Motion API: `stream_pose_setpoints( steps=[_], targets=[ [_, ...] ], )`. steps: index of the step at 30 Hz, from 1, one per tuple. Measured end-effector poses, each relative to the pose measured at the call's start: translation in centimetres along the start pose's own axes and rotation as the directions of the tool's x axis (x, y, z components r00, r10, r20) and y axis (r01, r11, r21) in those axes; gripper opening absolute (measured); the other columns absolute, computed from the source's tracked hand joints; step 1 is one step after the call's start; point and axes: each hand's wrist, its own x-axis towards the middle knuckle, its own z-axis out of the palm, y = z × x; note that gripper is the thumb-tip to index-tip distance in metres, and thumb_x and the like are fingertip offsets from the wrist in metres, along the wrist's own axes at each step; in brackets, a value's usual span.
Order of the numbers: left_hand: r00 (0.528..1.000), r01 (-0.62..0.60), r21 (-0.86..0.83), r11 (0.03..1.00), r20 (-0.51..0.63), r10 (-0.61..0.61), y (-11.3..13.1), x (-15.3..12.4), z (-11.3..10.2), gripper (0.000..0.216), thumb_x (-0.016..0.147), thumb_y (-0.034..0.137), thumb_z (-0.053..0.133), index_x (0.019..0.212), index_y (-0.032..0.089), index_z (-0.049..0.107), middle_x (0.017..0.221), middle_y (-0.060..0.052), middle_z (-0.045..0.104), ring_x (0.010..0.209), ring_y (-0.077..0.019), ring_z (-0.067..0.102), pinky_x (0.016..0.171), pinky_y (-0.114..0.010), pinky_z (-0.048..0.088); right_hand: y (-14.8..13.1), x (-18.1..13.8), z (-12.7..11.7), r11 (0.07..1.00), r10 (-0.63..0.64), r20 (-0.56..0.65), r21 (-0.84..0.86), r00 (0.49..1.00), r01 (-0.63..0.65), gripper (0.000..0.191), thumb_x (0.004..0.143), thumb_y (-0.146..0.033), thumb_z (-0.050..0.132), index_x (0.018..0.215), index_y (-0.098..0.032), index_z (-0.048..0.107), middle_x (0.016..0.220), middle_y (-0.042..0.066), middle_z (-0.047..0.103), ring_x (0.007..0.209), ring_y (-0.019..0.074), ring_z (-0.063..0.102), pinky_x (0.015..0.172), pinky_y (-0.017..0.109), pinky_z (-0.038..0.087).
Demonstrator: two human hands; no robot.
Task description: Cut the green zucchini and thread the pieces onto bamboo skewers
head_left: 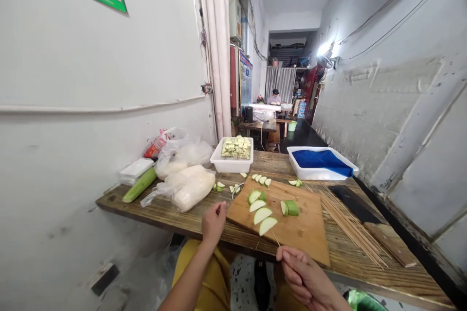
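My right hand [301,274] pinches a thin wooden skewer [276,238] over the front edge of a wooden cutting board [302,233]. The skewer's far end meets a pale green squash slice [268,225], and more half-round slices [257,205] lie in line beyond it. Whether the skewer runs through them all is hidden. Left of the board, my left hand [213,223] is closed with curled fingers; what they hold, if anything, does not show. A short cut squash piece [290,208] and a row of small slices [261,180] rest on the board.
A white tub [215,163] holds skewered pieces at the back. Plastic bags [193,187] and a whole squash [139,185] lie left. Right are loose skewers [352,228], a cleaver [386,243] and a white tray [314,174] with blue cloth. A person [274,98] sits far back.
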Motion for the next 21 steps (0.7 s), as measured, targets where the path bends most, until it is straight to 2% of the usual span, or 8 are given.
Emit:
stream_pose_setpoints(
  steps=[2,4,6,9,13,17,19,21],
  targets=[
    [0.998,-0.017,0.092,0.996,-0.058,0.023,-1.4,0.6,0.0,0.03,0.081,0.035,0.046,0.058,0.019,0.057,0.054,-0.001,0.052,0.054,-0.014,0.043,0.057,-0.025,0.028,-0.2,0.6,-0.5,1.0,-0.014,-0.009,-0.006,1.0,0.014,0.023,0.082,-0.041,0.057,0.083,-0.019,0.054,0.043,-0.013,0.036,0.026,-0.0008,0.016,0.026,0.011,0.014],
    [0.997,0.007,0.101,0.995,-0.081,0.002,-2.6,0.8,0.0,0.033,0.079,0.033,0.047,0.049,0.019,0.05,0.048,0.001,0.045,0.05,-0.0122,0.037,0.054,-0.026,0.023,-0.9,1.8,-1.1,0.998,-0.019,-0.037,-0.064,0.999,0.017,0.024,0.081,-0.042,0.058,0.083,-0.018,0.054,0.042,-0.013,0.036,0.025,-0.0008,0.017,0.026,0.012,0.014],
    [0.998,0.014,0.13,0.991,-0.066,-0.005,-3.7,0.7,0.3,0.035,0.08,0.033,0.046,0.048,0.019,0.048,0.047,0.001,0.044,0.049,-0.012,0.037,0.054,-0.026,0.021,-2.4,3.4,-1.7,0.988,-0.032,-0.09,-0.155,0.995,0.018,0.028,0.078,-0.044,0.06,0.085,-0.017,0.055,0.042,-0.013,0.036,0.025,-0.0009,0.017,0.027,0.012,0.013],
    [1.0,-0.028,0.272,0.962,0.018,0.024,-4.6,0.6,1.0,0.039,0.083,0.036,0.04,0.05,0.018,0.049,0.05,-0.001,0.049,0.051,-0.0129,0.041,0.054,-0.027,0.021,-6.0,7.0,-2.3,0.937,-0.087,-0.192,-0.349,0.978,0.015,0.036,0.074,-0.047,0.062,0.091,-0.016,0.055,0.044,-0.013,0.036,0.027,-0.0009,0.018,0.029,0.013,0.01],
    [0.997,-0.059,0.38,0.923,0.062,0.038,-4.9,0.6,1.7,0.041,0.085,0.035,0.036,0.049,0.019,0.049,0.052,-0.003,0.054,0.052,-0.0139,0.044,0.054,-0.027,0.021,-11.3,14.3,-2.8,0.72,-0.275,-0.242,-0.693,0.93,0.033,0.043,0.076,-0.05,0.054,0.096,-0.013,0.055,0.044,-0.013,0.031,0.03,0.0006,0.021,0.031,0.014,0.012],
    [1.0,-0.024,0.366,0.93,0.019,0.018,-5.4,0.7,2.1,0.041,0.084,0.034,0.039,0.047,0.019,0.05,0.049,-0.003,0.054,0.049,-0.0136,0.044,0.053,-0.028,0.021,-14.3,22.8,-3.3,0.601,-0.34,-0.23,-0.799,0.912,0.023,0.035,0.082,-0.043,0.049,0.095,-0.012,0.057,0.044,-0.013,0.031,0.029,0.0017,0.024,0.031,0.015,0.016],
    [1.0,-0.024,0.345,0.938,0.004,0.024,-5.8,0.7,2.3,0.04,0.083,0.033,0.041,0.046,0.019,0.05,0.048,-0.003,0.053,0.048,-0.0133,0.045,0.053,-0.028,0.023,-15.0,26.7,-3.4,0.54,-0.356,-0.235,-0.842,0.904,-0.006,0.03,0.086,-0.037,0.046,0.093,-0.011,0.058,0.046,-0.011,0.038,0.031,0.0027,0.03,0.032,0.016,0.023],
    [0.999,-0.039,0.321,0.946,-0.004,0.043,-6.4,0.6,2.5,0.039,0.082,0.032,0.043,0.046,0.019,0.05,0.047,-0.003,0.053,0.046,-0.0126,0.045,0.052,-0.027,0.024,-15.4,30.5,-3.2,0.472,-0.382,-0.242,-0.881,0.892,-0.037,0.025,0.089,-0.033,0.046,0.095,-0.012,0.058,0.062,-0.004,0.054,0.043,0.0054,0.047,0.041,0.018,0.04]
  ],
)
